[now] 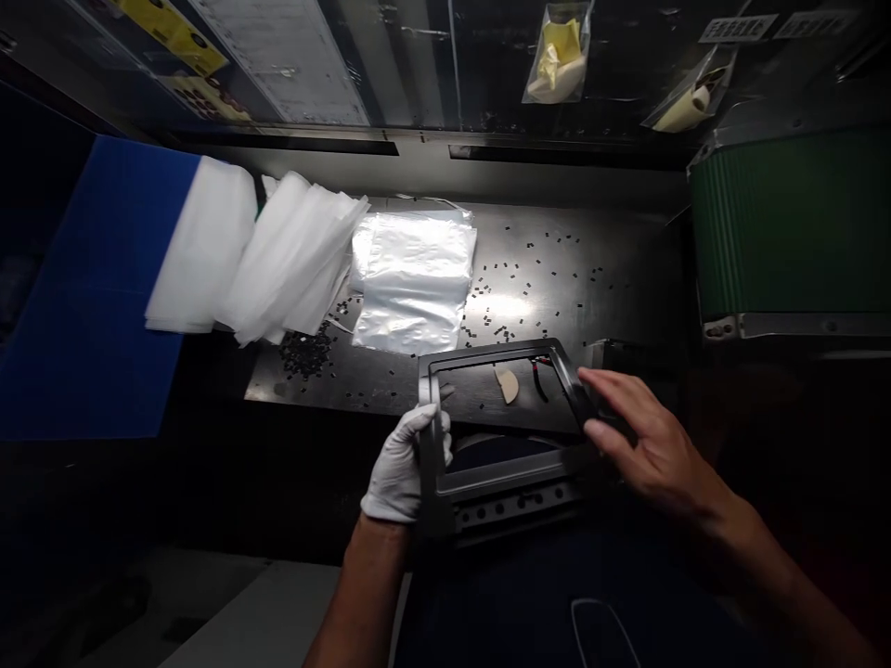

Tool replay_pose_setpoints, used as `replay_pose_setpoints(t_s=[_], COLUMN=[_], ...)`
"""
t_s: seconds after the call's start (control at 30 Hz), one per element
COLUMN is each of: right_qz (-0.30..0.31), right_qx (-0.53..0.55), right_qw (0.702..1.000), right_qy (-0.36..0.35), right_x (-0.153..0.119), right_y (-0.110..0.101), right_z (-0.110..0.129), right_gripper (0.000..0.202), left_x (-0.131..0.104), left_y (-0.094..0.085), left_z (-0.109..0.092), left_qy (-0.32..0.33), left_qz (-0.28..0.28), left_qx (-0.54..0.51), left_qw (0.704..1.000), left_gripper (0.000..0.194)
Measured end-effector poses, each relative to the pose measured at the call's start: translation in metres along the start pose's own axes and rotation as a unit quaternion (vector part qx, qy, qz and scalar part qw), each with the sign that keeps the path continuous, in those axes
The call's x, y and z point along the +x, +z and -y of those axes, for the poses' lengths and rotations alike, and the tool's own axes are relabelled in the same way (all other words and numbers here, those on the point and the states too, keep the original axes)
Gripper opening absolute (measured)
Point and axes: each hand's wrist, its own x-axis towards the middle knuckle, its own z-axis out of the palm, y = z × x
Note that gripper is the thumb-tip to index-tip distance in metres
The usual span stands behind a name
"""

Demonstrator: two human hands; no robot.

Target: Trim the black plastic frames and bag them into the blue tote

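Note:
A black plastic bezel [505, 478] with a large rectangular opening is raised in front of me, tilted, above the bench's front edge. Its lower edge carries a row of round holes. My left hand [400, 464], in a white glove, is closed around the bezel's left side with the thumb on the front. My bare right hand [644, 436] is at the right side, fingers stretched out and thumb apart, the tips touching or very near the rim. Through the opening I see a beige half-round piece [508, 384] and a dark-handled tool [540, 380], partly hidden.
Clear plastic bags [418, 278] and white sleeves [292, 260] lie on the metal bench [613, 278]. Small black pieces are scattered there, with a heap [306, 354] at left. A blue panel [97, 297] stands left, a green ribbed conveyor [800, 223] right. Bagged items [559, 60] hang behind.

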Motion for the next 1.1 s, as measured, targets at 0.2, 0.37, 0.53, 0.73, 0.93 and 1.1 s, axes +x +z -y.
replay_pose_setpoints(t_s=[0.2,0.37,0.53,0.73,0.93,1.1], right_qz=[0.006,0.041,0.041,0.028,0.023,0.021], right_qx=[0.274,0.303,0.296,0.296,0.308,0.319], right_qw=[0.934,0.925,0.934,0.939,0.936,0.932], right_qy=[0.230,0.225,0.197,0.173,0.169,0.172], right_x=[-0.016,-0.013,-0.011,-0.011,-0.011,-0.013], right_y=[0.007,0.004,-0.003,-0.006,-0.008,-0.008], right_z=[-0.037,-0.020,-0.014,-0.014,-0.010,-0.011], right_gripper=[0.062,0.061,0.058,0.053,0.049,0.051], left_x=[0.005,0.009,0.012,0.018,0.025,0.026], left_y=[-0.011,-0.014,-0.011,-0.008,-0.011,-0.006], left_z=[0.006,0.002,-0.004,-0.006,-0.006,-0.007], left_qy=[0.017,0.032,0.026,0.007,-0.007,-0.013], left_qz=[0.137,0.161,0.178,0.194,0.226,0.209], left_qx=[-0.131,-0.146,-0.146,-0.151,-0.165,-0.155], left_qw=[0.982,0.976,0.973,0.969,0.960,0.965], left_gripper=[0.039,0.014,0.031,0.020,0.015,0.015])
